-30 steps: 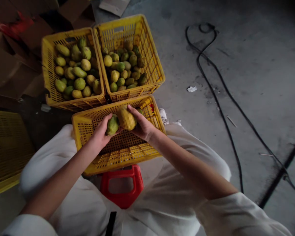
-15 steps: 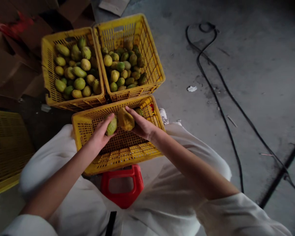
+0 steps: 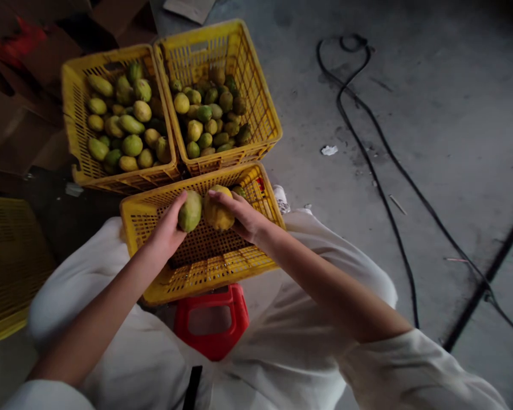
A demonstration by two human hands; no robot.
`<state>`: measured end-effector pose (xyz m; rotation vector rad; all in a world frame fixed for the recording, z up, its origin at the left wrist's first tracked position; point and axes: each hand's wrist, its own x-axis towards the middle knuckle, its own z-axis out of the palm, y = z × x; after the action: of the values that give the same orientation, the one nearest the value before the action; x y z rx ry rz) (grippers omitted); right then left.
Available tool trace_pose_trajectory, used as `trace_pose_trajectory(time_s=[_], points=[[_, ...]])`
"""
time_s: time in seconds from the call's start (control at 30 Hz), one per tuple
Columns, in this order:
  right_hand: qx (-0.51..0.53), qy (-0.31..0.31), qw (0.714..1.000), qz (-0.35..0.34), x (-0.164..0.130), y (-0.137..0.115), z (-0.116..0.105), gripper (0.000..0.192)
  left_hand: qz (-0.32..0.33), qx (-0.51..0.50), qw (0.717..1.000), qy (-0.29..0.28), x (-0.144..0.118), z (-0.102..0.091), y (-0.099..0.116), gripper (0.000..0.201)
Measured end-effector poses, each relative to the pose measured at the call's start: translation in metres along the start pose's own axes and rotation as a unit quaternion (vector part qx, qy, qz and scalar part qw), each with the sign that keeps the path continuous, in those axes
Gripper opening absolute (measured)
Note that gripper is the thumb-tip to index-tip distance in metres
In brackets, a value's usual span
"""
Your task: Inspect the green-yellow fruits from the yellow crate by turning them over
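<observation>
My left hand (image 3: 167, 229) grips a green-yellow fruit (image 3: 190, 210). My right hand (image 3: 243, 218) grips a larger yellow fruit (image 3: 218, 208). The two fruits touch each other above the near yellow crate (image 3: 205, 273), which sits between my knees and looks almost bare inside. Another fruit (image 3: 239, 191) peeks out at this crate's far corner behind my right hand. Beyond it stand two yellow crates side by side, the left crate (image 3: 74, 122) and the right crate (image 3: 265, 108), both holding several green and yellow fruits.
A red plastic stool (image 3: 211, 322) shows between my legs under the near crate. Another yellow crate (image 3: 8, 262) stands at the left edge. Brown cardboard boxes (image 3: 17, 125) lie at the far left. Black cables (image 3: 380, 171) run across the grey concrete floor on the right.
Both hands have turned their fruits; the left one now stands more upright. The view has shifted slightly, so everything sits a little further left and up.
</observation>
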<state>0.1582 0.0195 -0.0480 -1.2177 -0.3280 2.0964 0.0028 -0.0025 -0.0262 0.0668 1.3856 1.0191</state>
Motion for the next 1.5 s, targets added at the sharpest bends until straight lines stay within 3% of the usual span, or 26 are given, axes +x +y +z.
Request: trace_pose_trajectory(time_s=[0.13,0.27,0.33,0.5,0.8,0.97,1.07,1.27,1.37,1.5], points=[[-0.001,0.009,1.0,0.011,-0.002,-0.01,0.005,0.013,-0.012,-0.022,1.0,-0.003,-0.002,0.005,0.005,0.025],[0.013,0.009,0.999,0.029,0.0,-0.009,0.006,0.022,-0.048,-0.033,0.998,0.012,-0.002,0.005,0.004,0.012],[0.022,-0.003,0.999,0.035,0.0,-0.007,0.007,0.029,-0.031,-0.012,0.999,0.013,-0.001,0.003,0.002,0.008],[0.038,-0.002,0.997,0.068,-0.003,-0.007,0.013,0.035,0.031,0.046,0.998,-0.02,-0.002,-0.001,-0.002,0.023],[0.037,0.041,0.995,0.079,-0.003,-0.013,0.015,0.034,0.018,0.03,0.999,0.009,0.006,0.0,-0.002,0.017],[0.083,0.063,0.989,0.107,-0.004,-0.014,0.016,0.035,-0.027,0.03,0.996,0.074,0.008,0.005,-0.004,0.017],[0.086,0.044,0.991,0.093,-0.003,-0.011,0.013,0.037,-0.014,0.041,0.996,0.082,0.009,0.007,-0.006,0.017],[0.019,-0.035,0.999,0.024,-0.005,-0.004,0.008,0.031,0.055,0.075,0.996,0.013,0.011,-0.001,-0.01,0.031],[-0.021,0.001,1.0,0.003,-0.006,-0.001,0.007,0.031,0.079,0.081,0.994,0.003,0.009,-0.007,-0.01,0.033],[-0.053,0.028,0.998,0.006,-0.008,0.003,0.004,0.038,0.096,0.097,0.991,0.013,0.007,-0.009,-0.009,0.02]])
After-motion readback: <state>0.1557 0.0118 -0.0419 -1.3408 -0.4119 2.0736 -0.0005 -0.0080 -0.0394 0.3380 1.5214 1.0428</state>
